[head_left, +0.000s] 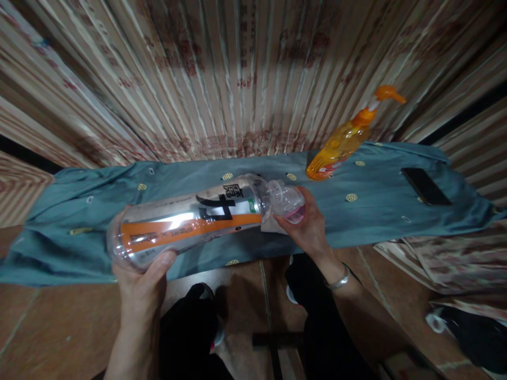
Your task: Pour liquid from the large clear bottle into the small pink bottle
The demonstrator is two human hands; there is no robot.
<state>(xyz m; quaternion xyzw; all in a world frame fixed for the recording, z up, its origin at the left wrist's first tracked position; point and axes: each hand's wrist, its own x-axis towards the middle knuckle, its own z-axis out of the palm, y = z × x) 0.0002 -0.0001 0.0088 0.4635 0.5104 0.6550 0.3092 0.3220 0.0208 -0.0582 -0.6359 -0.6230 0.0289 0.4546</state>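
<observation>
A large clear plastic drink bottle (pixel 186 224) with a silver and orange label lies almost level in the air above the cloth, its neck pointing right. My left hand (pixel 144 269) is wrapped round its base end. In my right hand (pixel 309 224) is a small clear plastic bottle (pixel 288 198) with pink at its bottom, tilted so its mouth faces the big bottle's neck. The two mouths meet or nearly meet; I cannot tell whether they touch. Beneath them a pale, flat piece (pixel 273 224) shows on the cloth, partly hidden.
A long bench or table wears a teal patterned cloth (pixel 91 221). Behind my right hand stands an orange pump bottle (pixel 336 148). A black phone (pixel 425 186) lies at the right. Striped curtains (pixel 245 79) hang at the back, and a dark bag-like thing (pixel 471 332) sits on the floor.
</observation>
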